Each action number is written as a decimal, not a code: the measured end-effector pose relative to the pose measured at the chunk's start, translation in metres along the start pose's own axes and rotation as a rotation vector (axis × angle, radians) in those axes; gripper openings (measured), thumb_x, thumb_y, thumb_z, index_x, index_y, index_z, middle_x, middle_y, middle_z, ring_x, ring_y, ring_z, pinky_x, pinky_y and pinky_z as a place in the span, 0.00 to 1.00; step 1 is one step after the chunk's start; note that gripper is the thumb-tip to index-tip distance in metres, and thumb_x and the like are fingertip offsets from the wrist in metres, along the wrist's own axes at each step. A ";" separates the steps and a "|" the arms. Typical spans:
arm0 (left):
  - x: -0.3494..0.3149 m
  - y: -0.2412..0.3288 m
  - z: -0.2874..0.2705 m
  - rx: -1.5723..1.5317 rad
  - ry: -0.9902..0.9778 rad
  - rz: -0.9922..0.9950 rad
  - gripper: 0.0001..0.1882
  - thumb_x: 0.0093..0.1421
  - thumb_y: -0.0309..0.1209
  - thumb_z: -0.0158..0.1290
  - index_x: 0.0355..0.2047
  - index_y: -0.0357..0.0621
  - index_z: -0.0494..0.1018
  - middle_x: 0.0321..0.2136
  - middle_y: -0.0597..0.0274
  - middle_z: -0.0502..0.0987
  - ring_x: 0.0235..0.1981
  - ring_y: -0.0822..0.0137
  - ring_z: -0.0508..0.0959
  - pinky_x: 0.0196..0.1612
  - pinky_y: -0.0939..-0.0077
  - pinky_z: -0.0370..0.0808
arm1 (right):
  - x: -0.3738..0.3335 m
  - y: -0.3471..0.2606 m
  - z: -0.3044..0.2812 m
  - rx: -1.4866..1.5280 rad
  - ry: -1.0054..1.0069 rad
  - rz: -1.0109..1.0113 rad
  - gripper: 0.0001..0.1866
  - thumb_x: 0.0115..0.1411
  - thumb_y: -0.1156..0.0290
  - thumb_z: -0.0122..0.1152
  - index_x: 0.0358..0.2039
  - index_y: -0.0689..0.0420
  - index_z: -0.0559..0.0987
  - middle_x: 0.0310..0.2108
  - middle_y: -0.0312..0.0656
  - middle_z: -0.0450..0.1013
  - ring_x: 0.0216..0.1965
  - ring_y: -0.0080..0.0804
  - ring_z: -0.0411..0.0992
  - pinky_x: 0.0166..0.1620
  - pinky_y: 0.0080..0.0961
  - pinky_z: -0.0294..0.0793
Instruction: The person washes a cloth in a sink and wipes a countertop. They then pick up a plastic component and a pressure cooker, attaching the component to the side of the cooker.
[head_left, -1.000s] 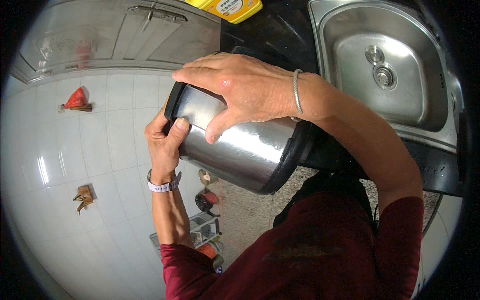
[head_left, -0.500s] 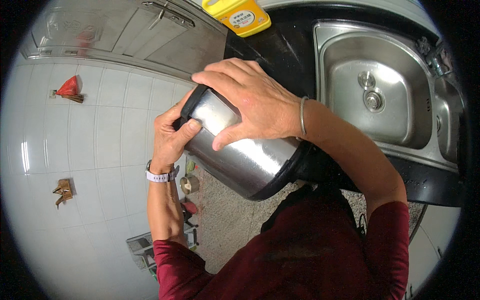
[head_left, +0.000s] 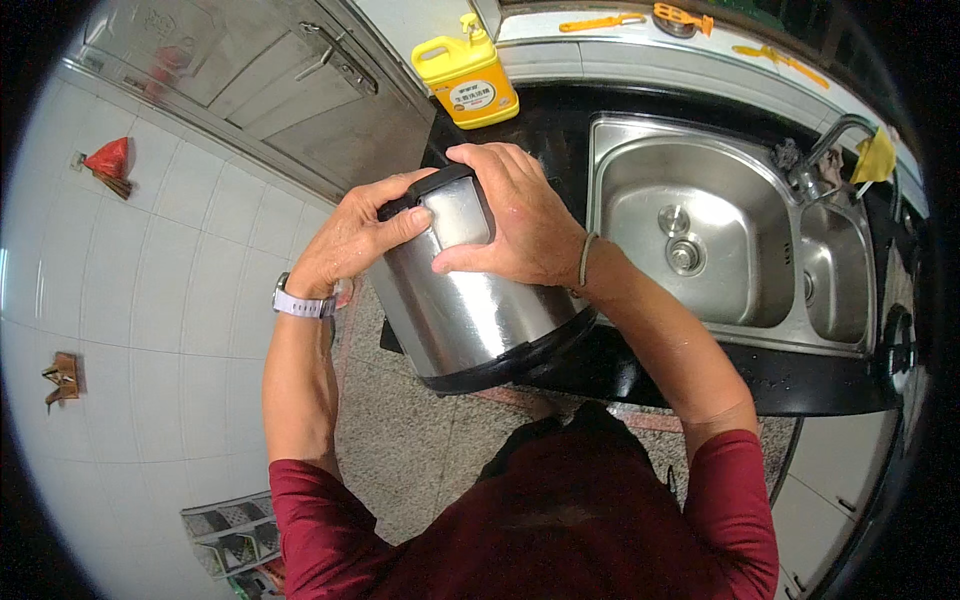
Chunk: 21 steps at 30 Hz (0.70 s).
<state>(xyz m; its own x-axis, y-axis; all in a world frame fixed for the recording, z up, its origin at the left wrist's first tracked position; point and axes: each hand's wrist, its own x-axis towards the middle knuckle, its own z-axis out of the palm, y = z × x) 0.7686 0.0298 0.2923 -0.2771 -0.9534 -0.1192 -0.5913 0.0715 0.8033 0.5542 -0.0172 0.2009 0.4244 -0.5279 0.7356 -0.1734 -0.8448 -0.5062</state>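
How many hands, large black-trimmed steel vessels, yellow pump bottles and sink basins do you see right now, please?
Large steel vessel: 1
Hands: 2 (left hand and right hand, both touching the vessel)
Yellow pump bottle: 1
Sink basins: 2 (large basin, small basin)
Total: 6

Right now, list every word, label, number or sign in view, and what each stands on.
Yellow jug: a round pale label with printed characters, which I won't copy out; its finer print is too small to read.
Steel vessel: no text that I can make out on the side showing.
Watch: face too oblique to read.
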 end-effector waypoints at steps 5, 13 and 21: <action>0.004 -0.007 -0.002 -0.016 0.019 -0.008 0.28 0.63 0.47 0.59 0.56 0.40 0.76 0.46 0.57 0.80 0.47 0.66 0.76 0.52 0.70 0.72 | 0.001 -0.003 0.008 -0.034 -0.027 0.104 0.54 0.42 0.45 0.78 0.61 0.64 0.63 0.53 0.56 0.67 0.58 0.53 0.65 0.62 0.45 0.60; 0.007 -0.019 0.006 -0.042 0.115 -0.056 0.26 0.60 0.49 0.61 0.47 0.39 0.81 0.35 0.63 0.81 0.38 0.71 0.76 0.43 0.75 0.72 | -0.002 -0.010 0.016 -0.031 -0.061 0.210 0.58 0.40 0.42 0.78 0.63 0.66 0.61 0.55 0.58 0.67 0.59 0.54 0.64 0.63 0.48 0.59; 0.003 -0.037 0.008 -0.175 0.203 -0.011 0.23 0.59 0.44 0.63 0.47 0.38 0.81 0.34 0.65 0.81 0.37 0.74 0.76 0.42 0.77 0.73 | -0.031 -0.020 0.018 -0.022 0.138 0.255 0.51 0.39 0.42 0.78 0.56 0.62 0.65 0.50 0.52 0.69 0.54 0.52 0.66 0.57 0.47 0.61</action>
<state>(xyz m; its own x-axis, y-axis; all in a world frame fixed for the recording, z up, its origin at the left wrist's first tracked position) 0.7838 0.0268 0.2571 -0.1034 -0.9944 -0.0235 -0.4485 0.0255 0.8934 0.5605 0.0170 0.1802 0.2399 -0.7292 0.6409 -0.2792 -0.6841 -0.6739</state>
